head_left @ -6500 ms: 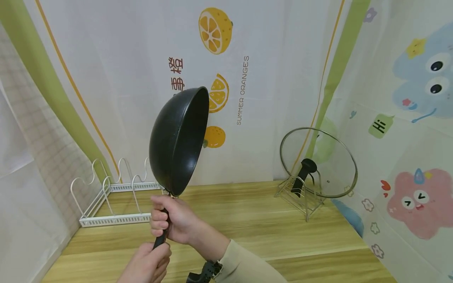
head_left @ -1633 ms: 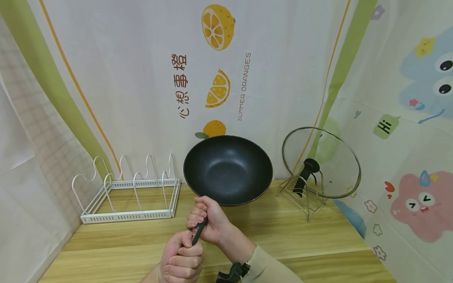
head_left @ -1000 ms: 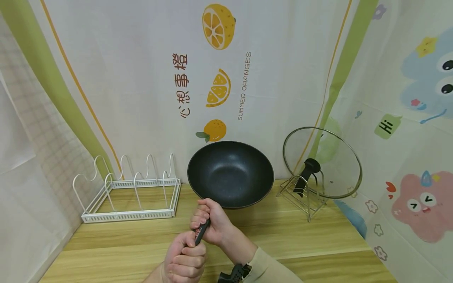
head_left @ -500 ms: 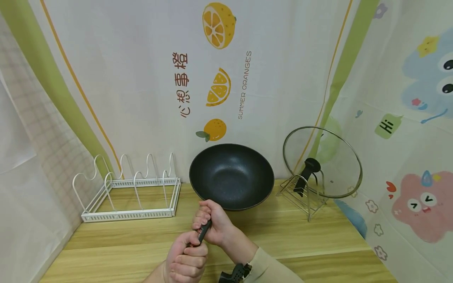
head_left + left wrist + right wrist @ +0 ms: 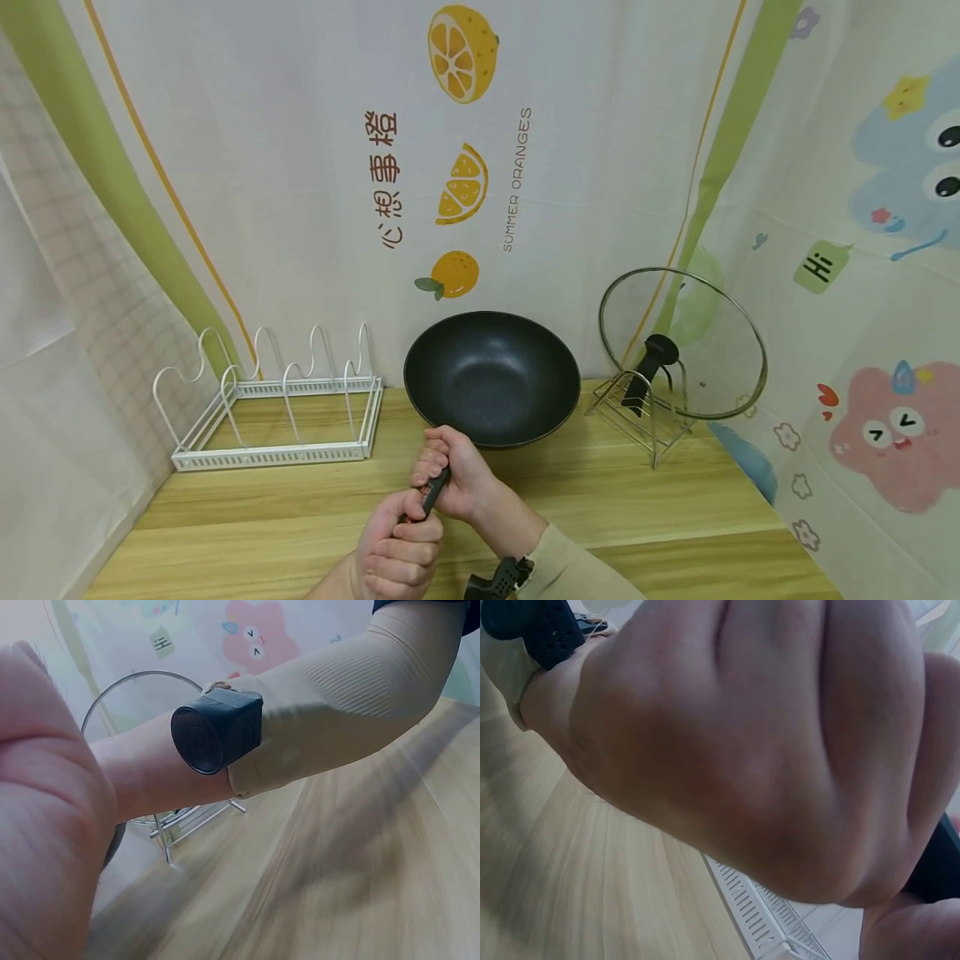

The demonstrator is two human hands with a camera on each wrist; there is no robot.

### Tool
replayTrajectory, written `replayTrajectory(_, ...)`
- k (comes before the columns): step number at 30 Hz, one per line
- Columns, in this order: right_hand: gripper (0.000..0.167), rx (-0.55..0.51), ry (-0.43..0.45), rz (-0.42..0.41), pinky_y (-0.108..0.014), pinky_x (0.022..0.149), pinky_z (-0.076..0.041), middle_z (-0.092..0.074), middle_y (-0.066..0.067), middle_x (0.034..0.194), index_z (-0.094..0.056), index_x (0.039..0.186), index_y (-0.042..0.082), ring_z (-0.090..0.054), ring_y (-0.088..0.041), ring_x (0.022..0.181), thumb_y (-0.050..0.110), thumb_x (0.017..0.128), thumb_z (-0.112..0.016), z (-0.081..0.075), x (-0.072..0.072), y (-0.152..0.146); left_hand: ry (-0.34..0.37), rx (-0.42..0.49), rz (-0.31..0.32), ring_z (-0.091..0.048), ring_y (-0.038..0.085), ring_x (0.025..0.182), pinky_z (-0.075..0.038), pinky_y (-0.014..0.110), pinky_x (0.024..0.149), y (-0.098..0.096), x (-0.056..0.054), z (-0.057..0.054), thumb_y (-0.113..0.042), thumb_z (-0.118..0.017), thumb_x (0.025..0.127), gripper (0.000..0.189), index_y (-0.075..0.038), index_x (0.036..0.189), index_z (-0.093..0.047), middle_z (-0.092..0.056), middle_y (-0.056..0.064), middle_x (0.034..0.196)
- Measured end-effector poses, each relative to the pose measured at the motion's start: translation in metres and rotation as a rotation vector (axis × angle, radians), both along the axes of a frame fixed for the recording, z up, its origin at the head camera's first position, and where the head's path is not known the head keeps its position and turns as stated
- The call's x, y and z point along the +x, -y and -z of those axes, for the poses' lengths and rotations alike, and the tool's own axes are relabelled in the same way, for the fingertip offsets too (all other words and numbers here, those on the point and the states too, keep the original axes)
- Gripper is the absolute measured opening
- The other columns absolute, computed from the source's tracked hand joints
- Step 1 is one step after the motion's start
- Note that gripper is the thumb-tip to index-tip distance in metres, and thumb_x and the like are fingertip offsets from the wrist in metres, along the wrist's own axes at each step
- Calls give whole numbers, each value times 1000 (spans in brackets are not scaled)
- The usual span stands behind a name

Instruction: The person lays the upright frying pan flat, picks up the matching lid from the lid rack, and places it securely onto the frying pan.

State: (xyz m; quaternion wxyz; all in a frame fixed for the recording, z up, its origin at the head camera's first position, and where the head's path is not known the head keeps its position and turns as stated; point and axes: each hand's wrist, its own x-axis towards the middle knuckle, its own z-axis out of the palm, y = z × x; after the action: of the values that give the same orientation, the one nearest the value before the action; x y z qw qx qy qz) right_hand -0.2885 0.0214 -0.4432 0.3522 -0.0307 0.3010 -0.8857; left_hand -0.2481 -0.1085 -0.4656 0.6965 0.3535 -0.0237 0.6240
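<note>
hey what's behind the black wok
Behind the wok, the white printed cloth shows above its rim, and the wooden tabletop at either side; whatever the wok covers can't be seen.

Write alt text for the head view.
A person's left hand and right hand grip a wok by its handle. On the table, a white rack stands to the left, a lid in a wire stand to the right.

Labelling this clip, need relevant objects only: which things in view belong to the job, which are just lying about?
In the job:
wok
its handle
left hand and right hand, both gripping the handle

Apparently just lying about (neither hand touches them):
white rack
glass lid
wire stand propping the lid
</note>
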Motion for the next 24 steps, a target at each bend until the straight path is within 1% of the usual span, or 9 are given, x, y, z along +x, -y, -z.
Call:
replayTrajectory(5,54,6,8,7,-15,58,-37,-38,15,51,-31,58,26,-44,-2,47,23,112,-38,4,-1,0,25,16,3,-28,10,30,-27,24,30,-2,0,4,-29,-44,107,40,-16,70,-38,-32,-5,49)
replayTrajectory(13,54,24,19,21,-15,59,-38,-37,14,52,-31,58,26,-44,-2,48,23,112,-39,9,-2,0,16,15,3,-28,10,29,-27,24,30,-2,-2,9,-30,-44,107,40,-17,70,-37,-32,-5,48)
replayTrajectory(24,54,8,46,13,-15,58,-38,-39,14,51,-32,58,26,-45,-2,47,23,112,-39,16,-3,-1,44,4,-3,-26,11,29,-26,24,30,-1,-1,15,-29,-44,107,40,-17,70,-37,-31,-5,48)
